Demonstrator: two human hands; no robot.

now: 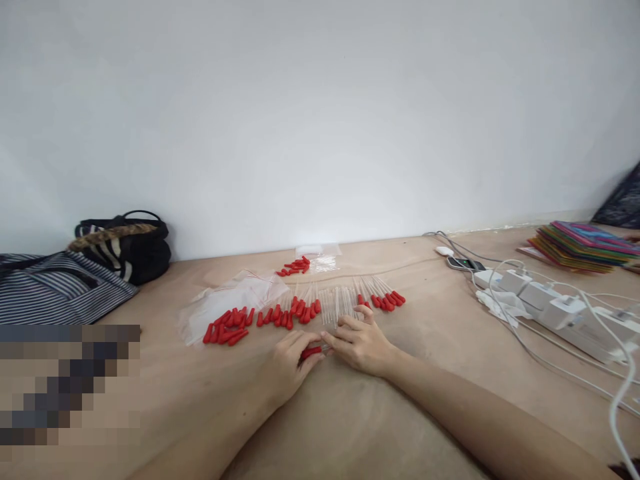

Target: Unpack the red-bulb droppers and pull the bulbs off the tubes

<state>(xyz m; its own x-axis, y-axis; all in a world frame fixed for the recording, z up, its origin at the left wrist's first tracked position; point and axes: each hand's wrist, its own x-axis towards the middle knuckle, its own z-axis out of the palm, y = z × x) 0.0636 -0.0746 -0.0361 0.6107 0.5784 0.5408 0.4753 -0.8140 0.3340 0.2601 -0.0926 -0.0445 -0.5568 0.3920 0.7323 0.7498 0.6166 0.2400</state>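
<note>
Pinched in my left hand (291, 359) is a red rubber bulb (311, 353). My right hand (364, 343) meets it fingertip to fingertip, closed on a thin clear dropper tube (325, 348) at the bulb's end. Whether the tube sits inside the bulb I cannot tell. Just beyond my hands lies a row of bare clear tubes (336, 305). To the right of them are droppers with red bulbs (387, 301), and more bulbed droppers (295, 312) lie to the left. Loose red bulbs (227, 325) are heaped farther left on a clear plastic bag (193, 320).
Near the wall lie more red bulbs (296, 267) and a small clear bag of tubes (325, 261). White power strips with chargers (565, 310) and loose cables take up the right side. A stack of colourful squares (583, 247) stands behind them. Bags (135, 247) rest at the left.
</note>
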